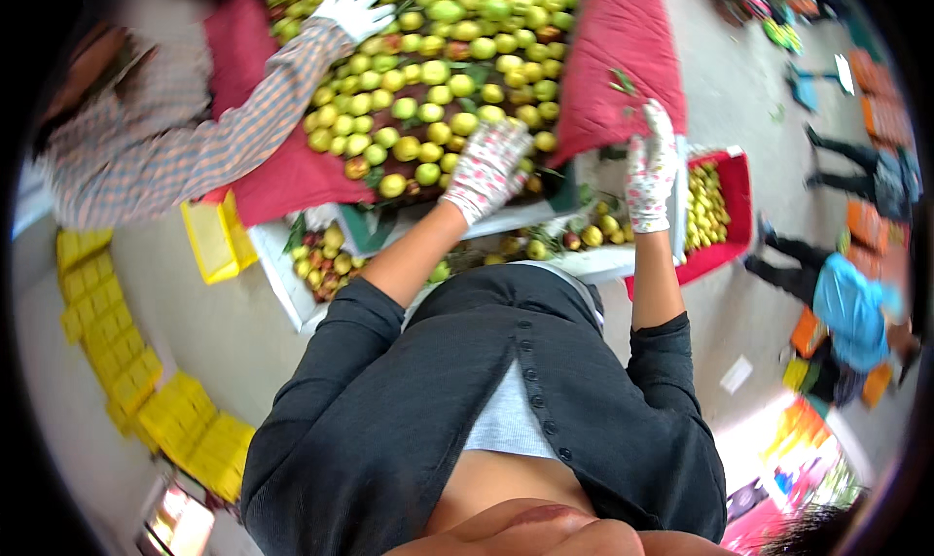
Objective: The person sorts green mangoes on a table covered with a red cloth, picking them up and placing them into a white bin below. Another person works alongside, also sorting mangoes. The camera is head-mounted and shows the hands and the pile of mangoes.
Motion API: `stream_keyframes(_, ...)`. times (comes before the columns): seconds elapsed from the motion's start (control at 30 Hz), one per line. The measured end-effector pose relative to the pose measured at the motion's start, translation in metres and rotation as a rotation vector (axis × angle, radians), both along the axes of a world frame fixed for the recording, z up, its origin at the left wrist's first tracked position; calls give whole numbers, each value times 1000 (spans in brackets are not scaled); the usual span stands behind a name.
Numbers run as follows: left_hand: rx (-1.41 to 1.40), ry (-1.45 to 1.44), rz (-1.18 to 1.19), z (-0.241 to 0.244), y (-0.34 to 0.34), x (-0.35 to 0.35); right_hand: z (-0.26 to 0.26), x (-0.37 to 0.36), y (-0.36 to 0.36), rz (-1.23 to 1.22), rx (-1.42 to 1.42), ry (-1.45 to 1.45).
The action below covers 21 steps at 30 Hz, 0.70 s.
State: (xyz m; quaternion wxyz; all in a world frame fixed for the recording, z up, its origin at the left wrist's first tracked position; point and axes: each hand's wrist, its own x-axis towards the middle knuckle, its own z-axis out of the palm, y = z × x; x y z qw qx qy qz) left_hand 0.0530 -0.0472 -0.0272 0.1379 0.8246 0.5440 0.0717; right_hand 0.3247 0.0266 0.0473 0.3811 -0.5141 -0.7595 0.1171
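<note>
Yellow-green plum-like fruits, a few of them reddish or brown, spread over a dark sorting surface before me, with loose leaves among them. My left hand, in a white glove with a pink print, lies palm down at the near edge of the fruit. Its fingertips are among the fruits, and whether they grip one is hidden. My right hand, gloved alike, is over the right side of the table, next to a red padded cloth. Its fingers are extended and apart, with nothing visible in them.
A co-worker's white-gloved hand reaches onto the fruit from the left. Near my waist, a white-edged trough holds more fruit. A red crate of fruit stands right; a yellow crate and stacked yellow crates stand left.
</note>
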Motion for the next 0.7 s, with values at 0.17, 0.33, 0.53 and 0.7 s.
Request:
stream_keyframes(0.17,-81,-22,-51,13,-21,-28,-33,-119,12,302,-100,-252)
stream_keyframes(0.33,100,11,44,17,-38,-79,-68,-174,7,380,-115,-529)
stream_keyframes(0.53,302,107,756,-3,-5,-165,-65,-185,-44,732,-213,-551)
stream_keyframes(0.7,171,296,661,-9,18,-109,-56,-167,-20,798,-134,-445)
